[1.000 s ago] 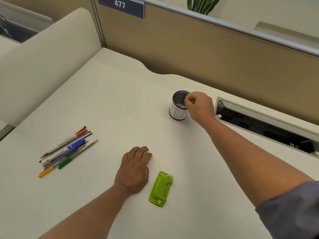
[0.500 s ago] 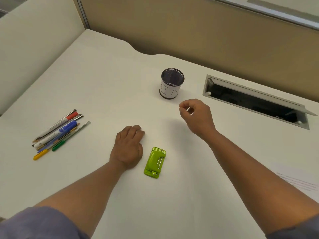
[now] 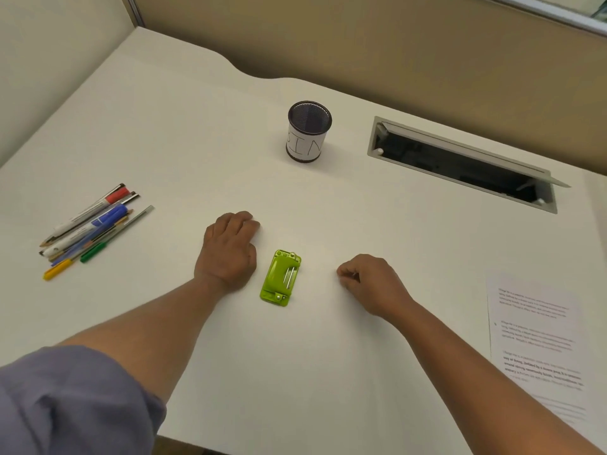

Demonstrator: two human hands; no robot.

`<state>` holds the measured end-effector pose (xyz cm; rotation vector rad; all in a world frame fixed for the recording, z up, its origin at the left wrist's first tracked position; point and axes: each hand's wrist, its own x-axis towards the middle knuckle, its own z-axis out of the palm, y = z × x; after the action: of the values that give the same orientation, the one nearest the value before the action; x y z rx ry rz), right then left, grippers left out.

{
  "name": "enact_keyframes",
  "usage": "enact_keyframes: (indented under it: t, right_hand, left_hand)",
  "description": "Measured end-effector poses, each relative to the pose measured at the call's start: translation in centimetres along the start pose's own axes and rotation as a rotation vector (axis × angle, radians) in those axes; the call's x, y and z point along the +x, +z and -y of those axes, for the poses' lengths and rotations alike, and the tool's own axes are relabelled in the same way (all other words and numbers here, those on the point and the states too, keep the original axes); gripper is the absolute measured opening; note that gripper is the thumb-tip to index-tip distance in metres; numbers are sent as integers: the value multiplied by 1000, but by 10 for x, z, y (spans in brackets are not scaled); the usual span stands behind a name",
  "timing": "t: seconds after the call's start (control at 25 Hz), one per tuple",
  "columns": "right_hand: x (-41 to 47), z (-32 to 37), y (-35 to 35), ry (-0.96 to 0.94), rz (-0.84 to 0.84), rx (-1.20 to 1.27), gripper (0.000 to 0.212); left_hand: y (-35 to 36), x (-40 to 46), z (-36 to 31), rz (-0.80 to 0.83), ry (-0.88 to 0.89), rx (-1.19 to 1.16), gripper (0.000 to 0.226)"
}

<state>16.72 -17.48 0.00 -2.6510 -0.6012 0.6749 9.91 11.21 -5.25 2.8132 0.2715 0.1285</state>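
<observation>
Toward the front edge of the desk (image 3: 197, 142), about midway between its left and right edges, the green punch (image 3: 281, 278) lies flat, long axis running roughly front to back, far end tilted slightly rightward. Bare surface surrounds it on every side: a narrow strip separates it from the left hand (image 3: 228, 254), a wider one from the right hand (image 3: 369, 284), and a broad open stretch runs from it toward the back edge. Body lime green, a rounded rectangle; two thin metal rods along the upper face; small silver rivets at both short ends. Left hand rests palm down just beside the punch, fingertips bent onto the surface, grasping nothing. Right hand rests apart from the punch, fingers curled into a loose fist with thumb against forefinger; nothing visible in it. Farther back, a mesh cup (image 3: 307, 133) with a paper label marked "BIN" stands upright, near a recessed cable hatch (image 3: 460, 162) with raised lid toward the back right. Pens and markers (image 3: 88, 228) lie bundled near the left edge; a printed sheet (image 3: 538, 339) lies at the right edge
</observation>
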Motion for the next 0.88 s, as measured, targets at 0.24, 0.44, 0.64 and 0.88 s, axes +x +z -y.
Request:
enact_keyframes:
  t: [0.24,0.44,0.64,0.88]
  right_hand:
    - [-1,-3,6,-57,-44,-77,18]
    - [1,2,6,-125,-37,-230,26]
    - [1,16,7,-157,-12,-401,25]
    - [7,26,9,-71,51,-447,20]
  left_hand:
    - [-1,0,0,-6,2,-4,44]
    - [-1,1,0,2,2,10,45]
    - [0,0,0,3,2,10,45]
    - [1,1,1,8,-3,6,45]
